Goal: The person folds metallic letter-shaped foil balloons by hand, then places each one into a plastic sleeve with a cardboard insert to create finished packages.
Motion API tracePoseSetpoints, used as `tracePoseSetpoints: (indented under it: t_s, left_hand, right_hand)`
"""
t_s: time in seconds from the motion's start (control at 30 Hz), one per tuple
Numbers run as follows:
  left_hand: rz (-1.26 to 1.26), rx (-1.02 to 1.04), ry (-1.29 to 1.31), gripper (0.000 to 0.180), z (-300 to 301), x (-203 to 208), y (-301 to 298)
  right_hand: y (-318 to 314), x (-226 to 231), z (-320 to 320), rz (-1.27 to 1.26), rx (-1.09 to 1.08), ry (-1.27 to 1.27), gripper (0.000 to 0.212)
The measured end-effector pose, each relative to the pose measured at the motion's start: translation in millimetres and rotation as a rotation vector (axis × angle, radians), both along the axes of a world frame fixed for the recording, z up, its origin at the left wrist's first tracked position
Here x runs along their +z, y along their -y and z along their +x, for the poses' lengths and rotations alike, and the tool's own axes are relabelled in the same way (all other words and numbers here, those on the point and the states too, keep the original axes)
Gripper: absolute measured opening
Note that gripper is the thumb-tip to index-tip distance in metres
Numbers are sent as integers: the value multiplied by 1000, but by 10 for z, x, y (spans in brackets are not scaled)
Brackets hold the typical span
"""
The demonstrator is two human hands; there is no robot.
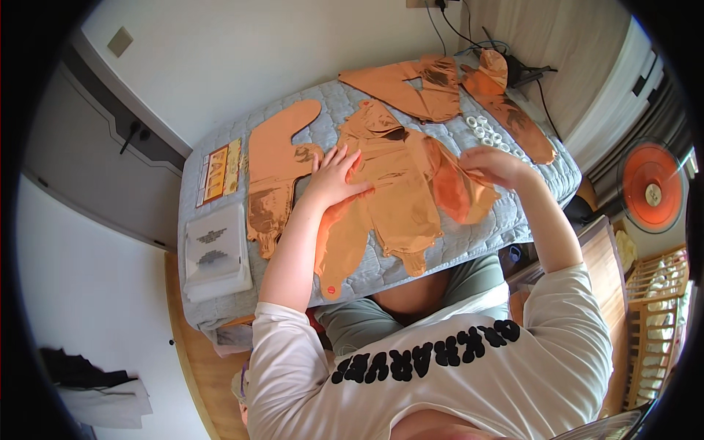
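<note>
Several flat, uninflated copper-coloured foil balloons lie on a grey quilted bed cover. My left hand [339, 176] is spread open, palm down, on the middle foil balloon [396, 176], near its left edge. At that balloon's right side, my right hand [493, 166] has its fingers closed on the edge of a creased foil flap [458, 187], which shines reddish. The fingertips are partly hidden by the foil. Left of my left hand lies another foil balloon [273, 154], curved at the top. Further foil balloons [440, 88] rest at the far side of the bed.
Small white rolls [488, 132] are clustered beyond my right hand. A printed packet [218, 176] and a white flat box [215, 253] are on the bed's left side. An orange fan [651, 187] stands right of the bed. Black cables [528, 72] hang at the far right corner.
</note>
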State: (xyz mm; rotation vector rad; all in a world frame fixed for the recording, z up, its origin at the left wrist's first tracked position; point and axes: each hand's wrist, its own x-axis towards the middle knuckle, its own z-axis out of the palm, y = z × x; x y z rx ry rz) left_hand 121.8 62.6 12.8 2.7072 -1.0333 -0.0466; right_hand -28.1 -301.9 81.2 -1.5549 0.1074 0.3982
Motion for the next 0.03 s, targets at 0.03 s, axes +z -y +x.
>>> tracePoseSetpoints:
  t_s: [0.03]
  left_hand:
    - [23,-3,19,101,6,-4,12]
  right_hand:
    - [34,-41,79,104,39,25,17]
